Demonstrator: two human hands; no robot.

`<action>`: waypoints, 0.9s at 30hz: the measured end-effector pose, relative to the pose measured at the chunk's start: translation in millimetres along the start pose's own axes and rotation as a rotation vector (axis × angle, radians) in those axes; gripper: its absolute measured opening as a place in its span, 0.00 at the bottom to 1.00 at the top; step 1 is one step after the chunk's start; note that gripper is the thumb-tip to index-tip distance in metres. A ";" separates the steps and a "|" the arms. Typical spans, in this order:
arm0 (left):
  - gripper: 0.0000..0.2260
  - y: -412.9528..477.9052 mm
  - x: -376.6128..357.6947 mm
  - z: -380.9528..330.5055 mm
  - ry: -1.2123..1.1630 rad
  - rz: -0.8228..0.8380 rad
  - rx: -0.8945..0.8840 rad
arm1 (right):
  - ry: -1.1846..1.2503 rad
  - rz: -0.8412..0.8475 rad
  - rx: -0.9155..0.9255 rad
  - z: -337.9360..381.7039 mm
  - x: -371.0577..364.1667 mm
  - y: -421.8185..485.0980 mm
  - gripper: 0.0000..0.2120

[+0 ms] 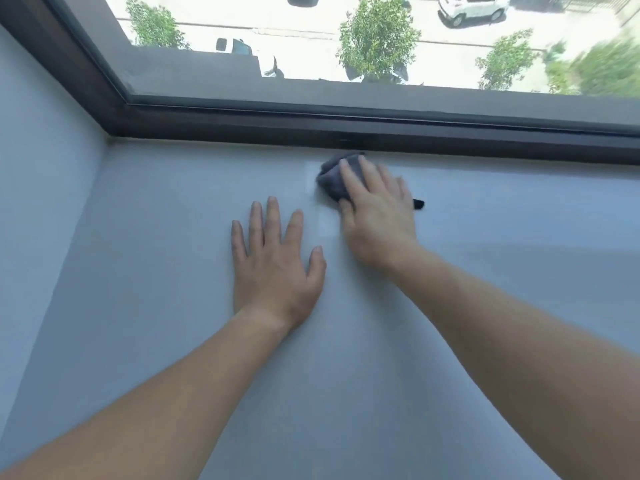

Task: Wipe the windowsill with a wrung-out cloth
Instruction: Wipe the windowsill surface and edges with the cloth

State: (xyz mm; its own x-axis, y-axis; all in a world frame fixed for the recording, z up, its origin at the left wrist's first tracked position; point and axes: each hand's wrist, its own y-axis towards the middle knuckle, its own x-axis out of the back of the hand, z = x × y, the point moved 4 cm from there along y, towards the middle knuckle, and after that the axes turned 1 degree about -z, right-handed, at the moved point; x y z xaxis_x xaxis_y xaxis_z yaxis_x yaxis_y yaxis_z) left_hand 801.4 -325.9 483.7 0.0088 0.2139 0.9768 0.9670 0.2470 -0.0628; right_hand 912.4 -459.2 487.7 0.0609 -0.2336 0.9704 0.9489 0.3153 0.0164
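Note:
A deep, pale grey windowsill (pixel 173 271) fills most of the view. A bunched dark grey cloth (pixel 332 176) lies on it close to the window frame. My right hand (pixel 377 213) presses down on the cloth, fingers spread over it and thumb at its near edge; a small dark corner of the cloth pokes out to the right of the hand. My left hand (pixel 273 261) rests flat on the sill with fingers apart, nearer to me and left of the cloth, holding nothing.
A dark window frame (pixel 450 133) runs along the far edge of the sill and up the left side. A pale side wall (pixel 41 168) closes the sill on the left. Trees and parked cars show through the glass far below.

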 end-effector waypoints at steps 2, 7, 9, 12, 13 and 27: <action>0.31 0.1 -0.5 -0.1 0.004 -0.008 -0.003 | -0.014 0.056 0.172 23.0 -5.5 -2.2 0.26; 0.31 -0.7 -0.8 1.2 0.003 0.002 -0.006 | -0.030 -0.002 0.091 -30.6 4.9 4.8 0.26; 0.31 -1.2 -1.7 1.0 -0.001 0.007 -0.002 | -0.022 -0.076 -0.140 -73.1 16.8 4.4 0.27; 0.30 -3.0 -1.9 -2.1 -0.032 0.004 -0.011 | 0.004 -0.086 -0.348 -85.6 15.6 -9.1 0.26; 0.29 -3.3 -1.6 -2.9 -0.046 -0.002 -0.021 | 0.012 -0.072 -0.316 -81.2 14.9 -12.6 0.26; 0.21 -27.4 3.2 -47.6 -0.166 -0.146 -0.251 | -0.003 0.088 0.101 -118.2 29.4 -51.9 0.25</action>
State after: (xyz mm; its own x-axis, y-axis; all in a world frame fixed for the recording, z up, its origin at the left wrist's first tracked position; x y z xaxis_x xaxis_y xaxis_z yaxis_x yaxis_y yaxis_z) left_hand 787.1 -377.0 498.3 -0.1565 0.3499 0.9236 0.9877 0.0506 0.1482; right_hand 901.6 -591.2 486.9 0.1416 -0.1987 0.9698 0.9039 0.4253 -0.0449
